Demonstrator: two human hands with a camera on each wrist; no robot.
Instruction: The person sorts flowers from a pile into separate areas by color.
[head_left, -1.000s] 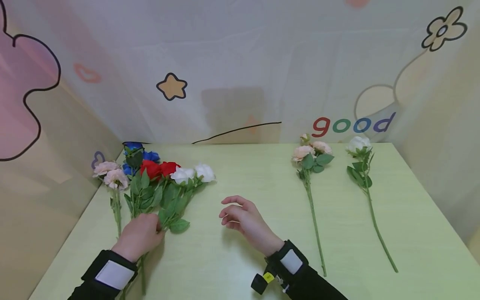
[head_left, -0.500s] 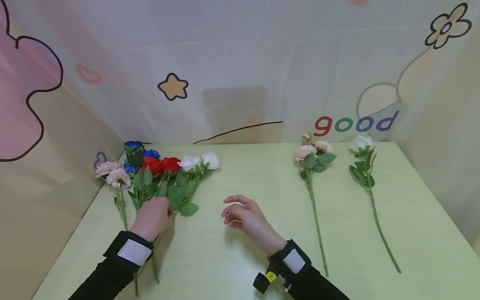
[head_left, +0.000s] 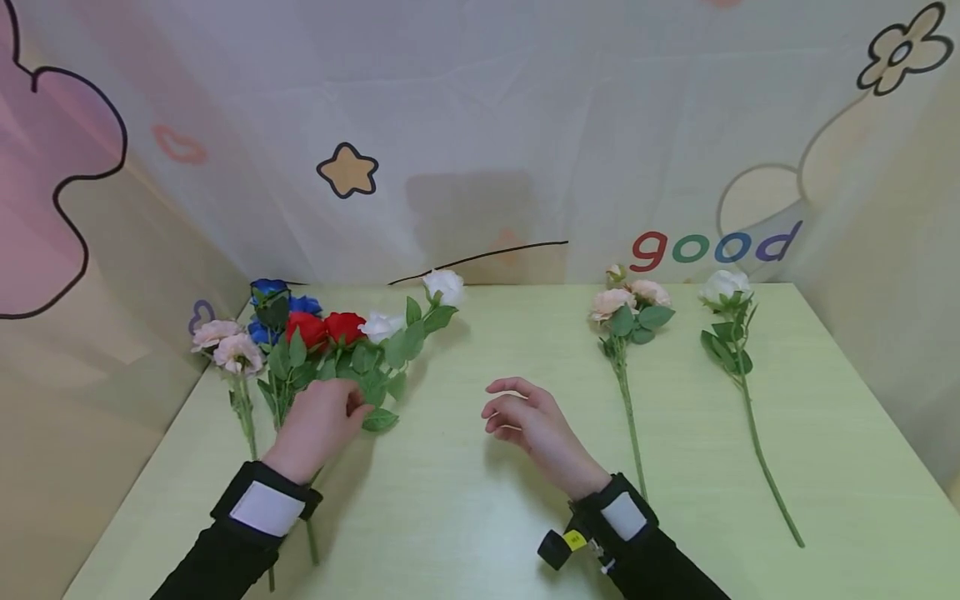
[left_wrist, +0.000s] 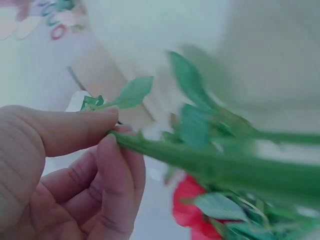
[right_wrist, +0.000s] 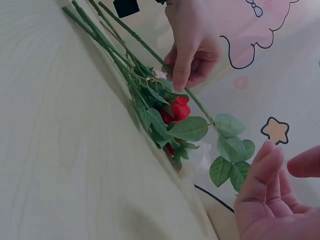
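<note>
My left hand pinches the green stem of a white rose between thumb and fingertips. This rose is lifted over the other flowers, its leaves spread below the bloom. Red roses and another white rose lie under and beside it, their stems running beneath the hand. Blue flowers are just behind. My right hand hovers over the middle of the table, fingers loosely bent and holding nothing. In the right wrist view the rose's leaves appear near the right fingertips.
Pale pink flowers lie at the table's left side. On the right lie a stem of pink flowers and a single white rose. A printed curtain rises behind the table.
The left hand has moved right and away from the body. One white rose has risen and separated from the bunch. The right hand has shifted slightly right, still holding nothing.
</note>
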